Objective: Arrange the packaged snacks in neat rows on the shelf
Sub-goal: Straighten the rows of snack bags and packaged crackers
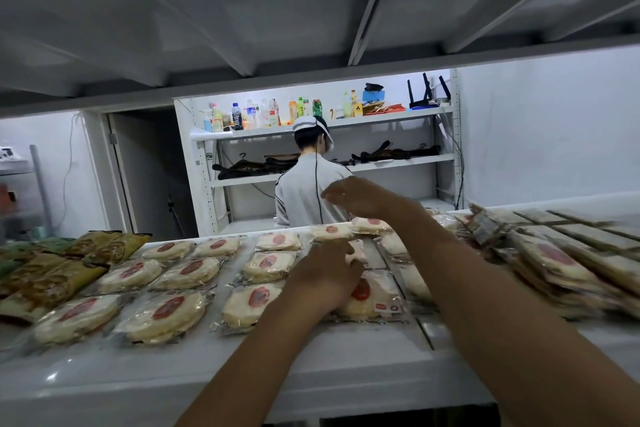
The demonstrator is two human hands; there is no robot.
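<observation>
Flat clear packets of round pale snacks with red labels lie in rows on the white shelf (242, 367). Three columns, such as the packet (166, 315), fill the left and middle. My left hand (325, 276) rests on a packet (377, 298) in the fourth column, fingers curled over its far edge. My right hand (356, 196), blurred, hovers palm down over the far packets (370, 225) at the shelf's back edge, with nothing visibly in it. Part of the fourth column is hidden under my arms.
A loose heap of the same packets (554, 263) covers the shelf's right side. Green and yellow bags (52, 277) lie at the left. The shelf board above (311, 28) hangs low. Beyond, a person (308, 191) stands with their back turned at a white rack (346, 121).
</observation>
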